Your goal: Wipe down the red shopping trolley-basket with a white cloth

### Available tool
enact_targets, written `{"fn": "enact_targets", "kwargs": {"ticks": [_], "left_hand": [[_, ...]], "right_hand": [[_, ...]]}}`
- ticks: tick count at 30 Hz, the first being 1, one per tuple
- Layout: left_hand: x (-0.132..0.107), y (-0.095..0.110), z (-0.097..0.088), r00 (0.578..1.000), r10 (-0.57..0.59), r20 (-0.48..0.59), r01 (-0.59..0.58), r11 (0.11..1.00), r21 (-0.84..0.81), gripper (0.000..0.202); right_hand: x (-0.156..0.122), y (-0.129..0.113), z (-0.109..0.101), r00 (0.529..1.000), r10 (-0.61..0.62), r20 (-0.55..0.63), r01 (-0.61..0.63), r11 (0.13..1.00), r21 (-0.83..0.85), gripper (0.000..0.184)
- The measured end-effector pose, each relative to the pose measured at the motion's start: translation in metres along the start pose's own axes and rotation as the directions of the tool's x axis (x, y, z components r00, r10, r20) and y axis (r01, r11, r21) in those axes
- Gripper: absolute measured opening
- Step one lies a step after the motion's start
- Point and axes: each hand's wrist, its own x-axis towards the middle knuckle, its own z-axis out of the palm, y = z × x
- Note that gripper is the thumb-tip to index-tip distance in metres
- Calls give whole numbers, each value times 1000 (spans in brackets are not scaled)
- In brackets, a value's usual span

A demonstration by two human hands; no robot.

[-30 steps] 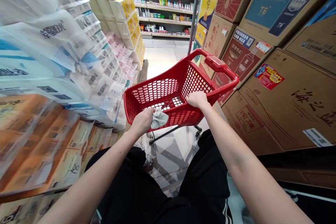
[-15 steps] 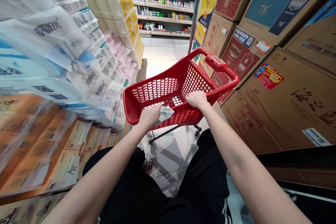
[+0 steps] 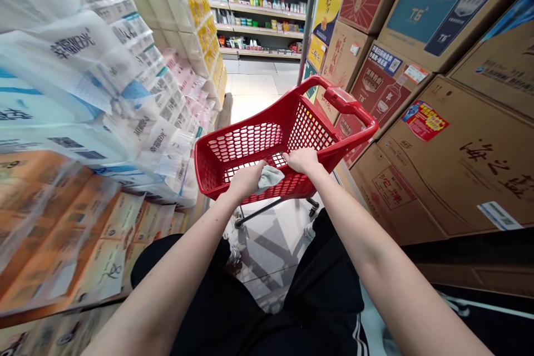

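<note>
A red plastic shopping cart (image 3: 233,151) stands tilted on the tiled floor in front of me, its handle (image 3: 348,104) at the far right. My left hand (image 3: 246,179) is closed round a pale grey cloth (image 3: 270,176) and presses it on the cart's near rim. My right hand (image 3: 301,160) grips that same rim just to the right, fingers curled over the edge. The cloth lies between the two hands. The basket's inside looks bare through its mesh.
Stacked packs of tissue and paper rolls (image 3: 83,94) wall the left side. Brown cardboard cartons (image 3: 450,150) are piled on the right. A grey pole (image 3: 311,16) rises behind the cart. Product shelves (image 3: 258,16) close the aisle's far end.
My left hand has slid the cloth rightward along the cart's near rim, towards my right hand. My right hand has shifted slightly left on the rim.
</note>
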Motion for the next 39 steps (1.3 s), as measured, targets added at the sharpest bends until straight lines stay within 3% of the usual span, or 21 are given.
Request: {"fn": "enact_targets", "kwargs": {"ticks": [7, 11, 16, 19, 25, 32, 39], "left_hand": [[4, -4, -3, 996, -69, 53, 70, 997, -16, 36], [-6, 1, 2, 997, -52, -55, 53, 998, 15, 35], [-19, 0, 10, 969, 106, -222, -126, 989, -79, 32], [-22, 0, 12, 952, 142, -273, -180, 976, -120, 36], [-13, -1, 3, 988, 104, -114, -125, 972, -198, 38], [7, -14, 1, 987, 147, 69, -131, 972, -195, 42], [11, -17, 3, 988, 140, 71, -113, 947, -300, 28]], "right_hand": [[-2, -4, -9, 996, -4, 88, 5, 1000, -11, 65], [-4, -4, -9, 997, 14, 76, -13, 1000, -10, 63], [-2, -1, -3, 1000, 10, 23, -9, 1000, -15, 57], [0, 2, 1, 1000, 6, -7, -6, 1000, -19, 55], [2, 5, 4, 1000, 0, -19, 0, 1000, -12, 53], [5, 6, 7, 999, 24, -39, -24, 1000, -10, 52], [8, 8, 11, 998, 9, -64, -9, 1000, -4, 51]]}}
